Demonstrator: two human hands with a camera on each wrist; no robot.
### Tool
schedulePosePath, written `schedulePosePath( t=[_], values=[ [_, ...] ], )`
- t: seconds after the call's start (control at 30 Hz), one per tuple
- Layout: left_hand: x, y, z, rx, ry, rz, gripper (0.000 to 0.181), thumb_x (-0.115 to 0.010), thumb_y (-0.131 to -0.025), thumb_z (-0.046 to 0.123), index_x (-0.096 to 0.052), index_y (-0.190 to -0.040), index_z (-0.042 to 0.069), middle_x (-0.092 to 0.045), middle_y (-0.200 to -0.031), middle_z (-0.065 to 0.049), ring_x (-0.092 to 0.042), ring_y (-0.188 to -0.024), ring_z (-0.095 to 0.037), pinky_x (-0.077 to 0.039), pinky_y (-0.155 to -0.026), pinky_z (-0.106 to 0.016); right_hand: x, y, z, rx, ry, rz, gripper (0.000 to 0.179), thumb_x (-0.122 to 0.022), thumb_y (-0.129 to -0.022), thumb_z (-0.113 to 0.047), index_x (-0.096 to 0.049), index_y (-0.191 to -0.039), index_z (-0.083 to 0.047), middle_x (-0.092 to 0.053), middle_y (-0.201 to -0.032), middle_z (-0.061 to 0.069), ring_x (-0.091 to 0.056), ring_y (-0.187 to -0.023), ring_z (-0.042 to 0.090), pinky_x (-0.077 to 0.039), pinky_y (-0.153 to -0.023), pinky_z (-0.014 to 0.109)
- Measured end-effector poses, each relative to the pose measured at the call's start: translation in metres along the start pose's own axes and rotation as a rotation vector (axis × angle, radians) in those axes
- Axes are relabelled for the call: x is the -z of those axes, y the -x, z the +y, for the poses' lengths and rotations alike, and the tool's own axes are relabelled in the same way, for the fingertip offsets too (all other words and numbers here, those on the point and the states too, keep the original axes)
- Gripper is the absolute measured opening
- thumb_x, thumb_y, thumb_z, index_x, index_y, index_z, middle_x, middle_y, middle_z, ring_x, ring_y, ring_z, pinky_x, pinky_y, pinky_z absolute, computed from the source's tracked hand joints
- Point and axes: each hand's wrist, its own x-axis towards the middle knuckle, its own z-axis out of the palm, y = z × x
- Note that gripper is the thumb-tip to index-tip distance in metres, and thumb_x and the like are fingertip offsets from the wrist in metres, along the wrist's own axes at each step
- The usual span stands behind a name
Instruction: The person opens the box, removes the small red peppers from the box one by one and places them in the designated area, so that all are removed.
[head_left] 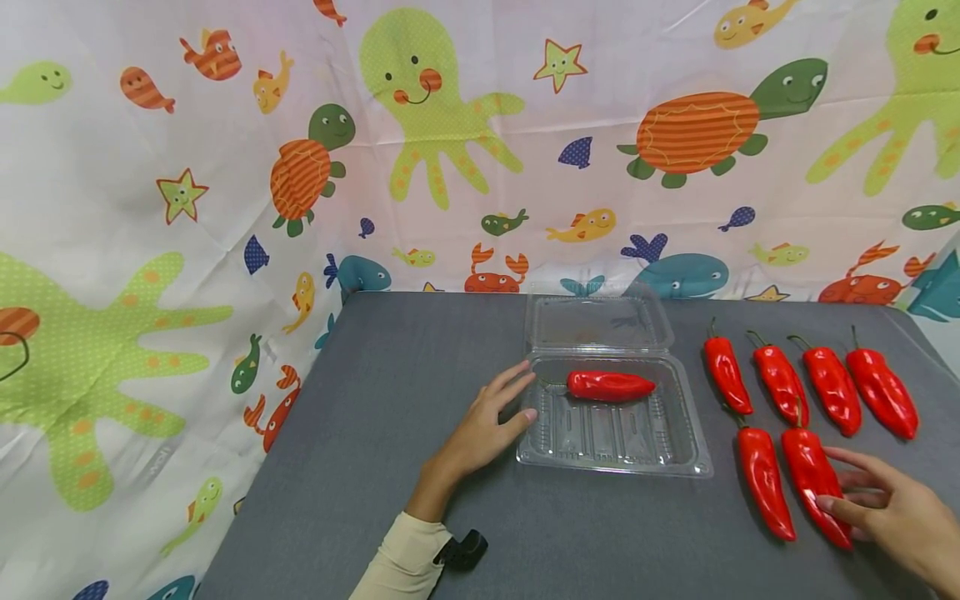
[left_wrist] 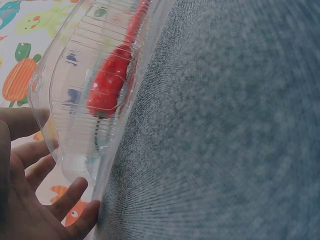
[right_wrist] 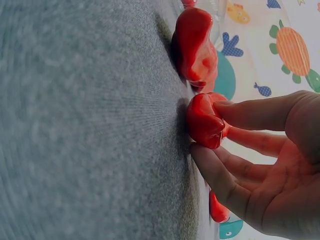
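Observation:
A clear plastic clamshell box stands with its lid tilted back, and one red pepper lies crosswise inside it. My left hand touches the box's left side, fingers spread along the rim. In the left wrist view those fingertips lie right at the clear wall. On the right, my right hand pinches a red pepper in the front row. The right wrist view shows the thumb on one side of this pepper and fingers on the other, close over the cloth.
Beside the held pepper lies another front-row pepper. Several more form a back row, among them a pepper at the far right. Grey cloth covers the table. A curtain printed with sea animals hangs behind and at left.

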Motion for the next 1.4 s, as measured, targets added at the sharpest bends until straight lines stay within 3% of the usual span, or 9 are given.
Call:
schedulePosePath(
  t=[0.33, 0.67, 0.87, 1.03, 1.27, 1.4],
  values=[
    [0.001, 0.000, 0.001, 0.009, -0.008, -0.001, 0.062, -0.062, -0.106, 0.036, -0.046, -0.162, 0.018, -0.029, -0.174, 0.012, -0.025, -0.160, -0.023, -0.023, -0.124, -0.067, 0.002, -0.004, 0.006, -0.002, -0.027, -0.025, 0.098, -0.082, -0.094, -0.018, -0.017, -0.159, 0.015, -0.041, -0.127, 0.050, -0.067, -0.094, 0.046, -0.064, -0.070, 0.041],
    [0.001, 0.001, 0.001, 0.000, -0.010, 0.005, 0.061, -0.062, -0.106, 0.037, -0.046, -0.162, 0.018, -0.029, -0.173, 0.011, -0.027, -0.160, -0.025, -0.023, -0.123, -0.069, 0.006, 0.001, 0.002, 0.002, -0.015, -0.015, 0.107, -0.086, -0.090, -0.035, -0.020, -0.156, 0.016, -0.050, -0.117, 0.045, -0.067, -0.082, 0.029, -0.063, -0.067, 0.042],
    [0.001, 0.000, 0.001, 0.005, -0.016, 0.006, 0.061, -0.062, -0.106, 0.037, -0.046, -0.162, 0.019, -0.029, -0.174, 0.011, -0.026, -0.161, -0.024, -0.022, -0.124, -0.068, 0.009, 0.007, -0.004, 0.016, 0.013, -0.019, 0.104, -0.084, -0.092, -0.038, -0.021, -0.154, 0.018, -0.045, -0.121, 0.050, -0.068, -0.085, 0.035, -0.064, -0.070, 0.044],
    [0.001, 0.000, 0.001, 0.008, -0.012, 0.006, 0.061, -0.061, -0.106, 0.038, -0.047, -0.162, 0.019, -0.029, -0.173, 0.012, -0.025, -0.161, -0.024, -0.022, -0.123, -0.068, 0.010, 0.009, -0.008, 0.023, 0.036, 0.058, 0.093, -0.083, -0.092, -0.032, -0.031, -0.151, 0.017, -0.046, -0.124, 0.050, -0.067, -0.091, 0.047, -0.063, -0.069, 0.046],
    [0.001, -0.001, 0.001, 0.006, -0.018, 0.000, 0.061, -0.061, -0.106, 0.038, -0.046, -0.162, 0.018, -0.029, -0.174, 0.011, -0.024, -0.161, -0.021, -0.020, -0.125, -0.067, 0.009, 0.011, -0.014, 0.035, 0.047, 0.148, 0.087, -0.079, -0.096, -0.027, -0.030, -0.155, 0.014, -0.042, -0.134, 0.049, -0.050, -0.114, 0.063, -0.057, -0.076, 0.058],
    [0.001, -0.001, 0.001, 0.003, -0.019, -0.003, 0.061, -0.062, -0.106, 0.037, -0.047, -0.162, 0.017, -0.029, -0.174, 0.010, -0.025, -0.161, -0.022, -0.022, -0.124, -0.067, 0.009, 0.012, -0.021, 0.100, 0.050, 0.191, 0.083, -0.076, -0.098, -0.024, -0.030, -0.155, 0.014, -0.039, -0.136, 0.049, -0.044, -0.116, 0.065, -0.056, -0.074, 0.060]
  ],
)
